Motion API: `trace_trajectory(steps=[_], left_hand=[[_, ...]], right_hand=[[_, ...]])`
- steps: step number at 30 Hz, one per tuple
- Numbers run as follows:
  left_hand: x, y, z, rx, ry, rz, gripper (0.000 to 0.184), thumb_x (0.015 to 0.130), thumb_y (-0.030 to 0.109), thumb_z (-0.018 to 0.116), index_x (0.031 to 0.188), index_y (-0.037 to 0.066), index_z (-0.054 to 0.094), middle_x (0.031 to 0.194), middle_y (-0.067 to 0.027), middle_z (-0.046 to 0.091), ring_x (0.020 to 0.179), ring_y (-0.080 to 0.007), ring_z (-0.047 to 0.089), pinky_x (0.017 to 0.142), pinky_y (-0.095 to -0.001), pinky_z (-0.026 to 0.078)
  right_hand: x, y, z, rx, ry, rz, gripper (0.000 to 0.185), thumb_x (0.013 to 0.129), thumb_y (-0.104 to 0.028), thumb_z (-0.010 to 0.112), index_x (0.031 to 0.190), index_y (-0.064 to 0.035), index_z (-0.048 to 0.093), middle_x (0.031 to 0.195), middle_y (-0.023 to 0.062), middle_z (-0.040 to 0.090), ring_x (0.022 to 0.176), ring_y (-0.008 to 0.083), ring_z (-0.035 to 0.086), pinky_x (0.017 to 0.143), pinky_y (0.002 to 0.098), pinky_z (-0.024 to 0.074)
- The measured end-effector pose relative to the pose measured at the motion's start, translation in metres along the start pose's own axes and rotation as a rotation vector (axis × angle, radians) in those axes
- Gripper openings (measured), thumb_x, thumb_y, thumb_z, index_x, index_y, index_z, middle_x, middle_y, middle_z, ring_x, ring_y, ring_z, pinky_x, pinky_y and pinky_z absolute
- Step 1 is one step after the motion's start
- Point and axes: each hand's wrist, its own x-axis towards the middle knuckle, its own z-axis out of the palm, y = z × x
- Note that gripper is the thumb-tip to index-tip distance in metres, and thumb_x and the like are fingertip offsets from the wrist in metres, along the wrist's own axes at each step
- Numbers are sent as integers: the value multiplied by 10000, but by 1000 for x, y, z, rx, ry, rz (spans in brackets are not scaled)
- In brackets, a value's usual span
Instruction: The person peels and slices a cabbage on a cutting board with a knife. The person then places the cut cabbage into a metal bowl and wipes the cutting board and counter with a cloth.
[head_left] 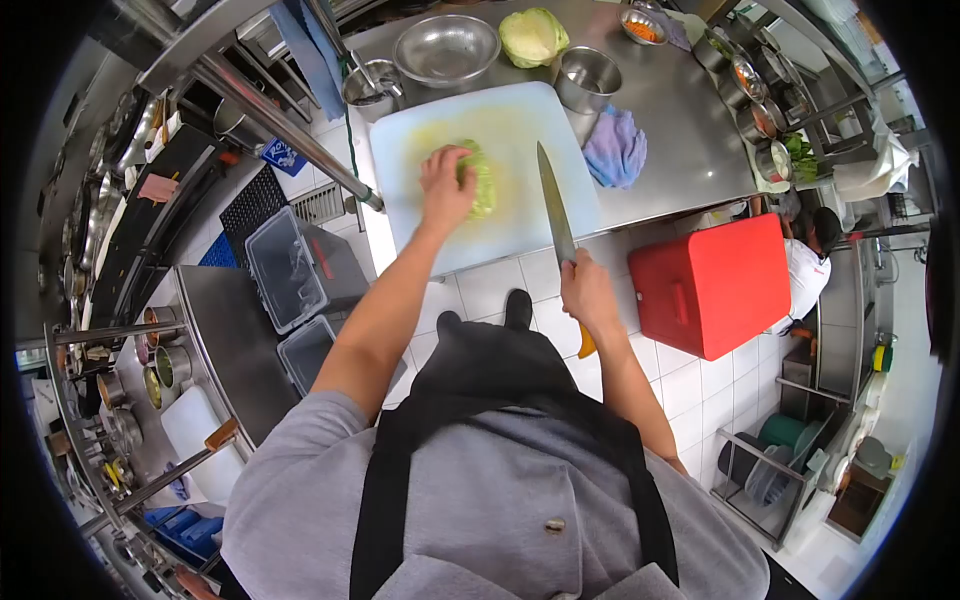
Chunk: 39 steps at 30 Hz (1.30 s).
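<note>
A piece of cabbage [482,186] lies on the white cutting board [520,225]. My left hand [447,186] rests against its left side, fingers curled over the edge. In my right hand [588,290] is a large knife [556,205] with a yellow handle, its blade pointing away from me over the right part of the board, apart from the cabbage. A larger cut cabbage [533,38] sits behind the board, between a wide metal bowl [447,50] and a metal pot [588,80].
A bluish-purple cloth [615,148] lies right of the board on the steel counter [690,130]. At the back is a bowl of shredded orange food [642,28]. A red box [712,287] stands to the right, near a crouching person [805,270]. Grey bins [300,270] stand on the left.
</note>
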Motion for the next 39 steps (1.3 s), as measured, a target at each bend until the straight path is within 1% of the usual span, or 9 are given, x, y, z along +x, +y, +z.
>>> trace_trajectory(steps=[2, 6, 8, 11, 16, 20, 27, 29, 39], left_hand=[[-15, 37, 12, 72, 73, 10, 302, 912, 165, 664, 1207, 145, 604, 1239, -90, 595, 1194, -363, 495, 999, -525, 397], [-23, 40, 25, 15, 131, -28, 240, 896, 174, 680, 1128, 150, 622, 1204, -62, 604, 1164, -343, 488, 965, -528, 381], [-19, 33, 23, 126, 94, 115, 166, 879, 172, 685, 1036, 155, 634, 1180, -49, 602, 1121, -328, 494, 928, -502, 374], [-5, 39, 16, 148, -16, 122, 127, 864, 144, 672, 984, 169, 636, 1142, -34, 597, 1084, -319, 500, 910, -485, 369], [5, 34, 19, 153, -97, 153, 160, 850, 122, 659, 995, 187, 644, 1105, -23, 596, 1059, -314, 503, 904, -487, 366], [4, 33, 19, 131, -95, 147, 122, 881, 130, 641, 995, 169, 663, 1132, -38, 604, 1095, -317, 492, 946, -475, 365], [5, 37, 22, 161, -114, 154, 149, 877, 120, 644, 1007, 177, 687, 1134, -17, 607, 1092, -307, 489, 944, -469, 365], [5, 35, 23, 151, -91, 175, 195, 845, 110, 659, 1006, 219, 682, 1104, -1, 603, 1068, -313, 500, 912, -491, 364], [6, 35, 25, 154, -97, 165, 174, 839, 128, 654, 992, 208, 675, 1125, -8, 600, 1082, -322, 494, 931, -490, 363]], right_hand=[[6, -7, -8, -196, 96, -82, 255, 1024, -173, 492, 1087, 66, 555, 861, 332, 703, 880, 524, 693, 831, 595, 548], [21, -3, -14, -318, 18, -76, 267, 997, -139, 487, 1150, 77, 521, 908, 327, 705, 878, 510, 702, 813, 580, 560], [28, 0, -11, -421, -39, -95, 296, 963, -115, 498, 1184, 82, 495, 957, 324, 703, 888, 506, 706, 815, 571, 566], [19, -16, -18, -419, -1, -164, 287, 948, -105, 510, 1167, 80, 499, 955, 315, 703, 862, 495, 716, 795, 557, 580], [-11, -45, -29, -463, -35, -211, 257, 956, -93, 505, 1148, 77, 514, 921, 302, 701, 805, 482, 720, 735, 536, 594], [-18, -47, -34, -464, -85, -240, 233, 963, -81, 500, 1133, 79, 515, 880, 292, 697, 765, 473, 719, 700, 527, 599], [-23, -42, -40, -479, -83, -267, 196, 963, -80, 492, 1086, 71, 512, 806, 279, 691, 734, 468, 716, 663, 525, 601], [-22, -39, -42, -476, -74, -303, 185, 956, -73, 491, 1073, 70, 511, 767, 290, 684, 718, 473, 713, 651, 537, 599], [32, -38, -19, -411, -154, -276, 158, 934, -54, 485, 1017, 75, 520, 800, 338, 688, 777, 505, 715, 711, 556, 599]])
